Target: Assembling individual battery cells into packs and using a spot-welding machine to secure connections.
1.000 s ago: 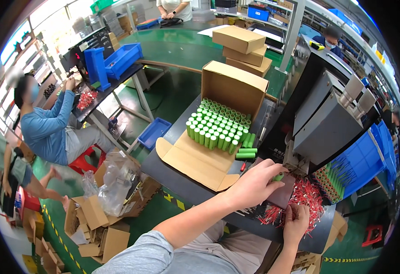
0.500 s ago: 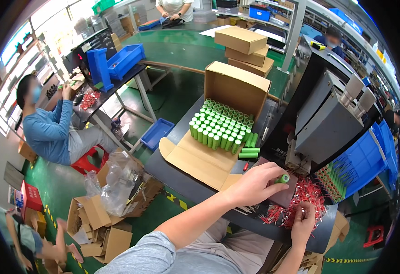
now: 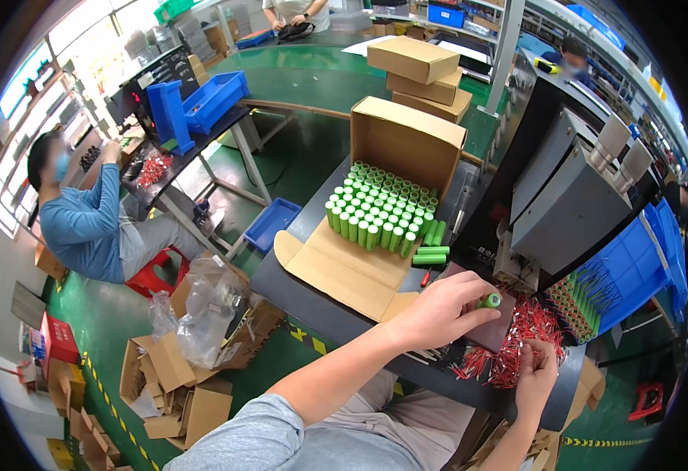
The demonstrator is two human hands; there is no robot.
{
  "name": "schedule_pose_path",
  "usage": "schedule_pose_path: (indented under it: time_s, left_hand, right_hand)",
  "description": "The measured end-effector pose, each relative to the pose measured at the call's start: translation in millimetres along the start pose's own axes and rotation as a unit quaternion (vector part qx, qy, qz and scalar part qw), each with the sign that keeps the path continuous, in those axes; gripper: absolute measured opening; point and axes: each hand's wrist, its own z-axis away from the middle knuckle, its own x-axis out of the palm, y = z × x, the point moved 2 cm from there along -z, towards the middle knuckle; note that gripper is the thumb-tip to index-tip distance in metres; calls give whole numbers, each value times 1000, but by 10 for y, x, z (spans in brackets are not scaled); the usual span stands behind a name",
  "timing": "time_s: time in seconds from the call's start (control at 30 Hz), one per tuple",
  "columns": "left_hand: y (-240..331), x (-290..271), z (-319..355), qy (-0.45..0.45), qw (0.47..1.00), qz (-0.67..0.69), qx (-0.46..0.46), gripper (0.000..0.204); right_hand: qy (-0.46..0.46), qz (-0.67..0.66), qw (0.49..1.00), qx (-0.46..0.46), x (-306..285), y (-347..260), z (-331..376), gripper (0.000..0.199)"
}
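The left hand point(image 3: 438, 312) pinches a green cell point(image 3: 489, 301) in its fingers over the tabletop point(image 3: 312, 310), near the open box point(image 3: 383, 204) of cells. The right hand point(image 3: 534, 378) has its fingers closed on red wires point(image 3: 509, 363).

Left hand point(image 3: 438, 314) at frame centre pinching 1 green battery cell point(image 3: 489, 301), right hand point(image 3: 534, 381) at lower right fingering red wire pieces point(image 3: 517, 353), open cardboard box point(image 3: 395, 169) of upright green cells above.

A glossy green painted floor point(image 3: 305, 149) with yellow-black hazard tape point(image 3: 112, 400) spreads beneath dark-topped metal-legged benches point(image 3: 203, 133); daylight pours through tall windows point(image 3: 85, 31) on the left wall.
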Motion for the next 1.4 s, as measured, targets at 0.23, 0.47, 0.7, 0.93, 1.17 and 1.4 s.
schedule_pose_path:
  time_s: [0.23, 0.47, 0.7, 0.93, 1.17, 1.4]
  left_hand:
    - [78, -20, -26, 3, 1000, 9, -15, 28]
    - [79, -27, -23, 10, 1000, -16, 7, 28]
    - [27, -11, 32, 9, 1000, -5, 8, 30]
    - [34, 21, -19, -3, 1000, -25, 10, 26]
    - [-3, -23, -28, 7, 1000, -10, -20, 30]
    - [16, 53, -43, 6, 999, -14, -30, 29]
  right_hand:
    - [52, -217, 974, 48, 90, -157, -68, 8]
    - [-26, -386, 918, 89, 237, -713, -168, 5]
    - [-50, -363, 930, 8, 426, -880, -264, 11]
    - [-25, -373, 927, 16, 374, -850, -270, 14]
    - [-13, -378, 926, 19, 437, -976, -327, 14]
    - [-33, -354, 935, 2, 394, -982, -309, 15]
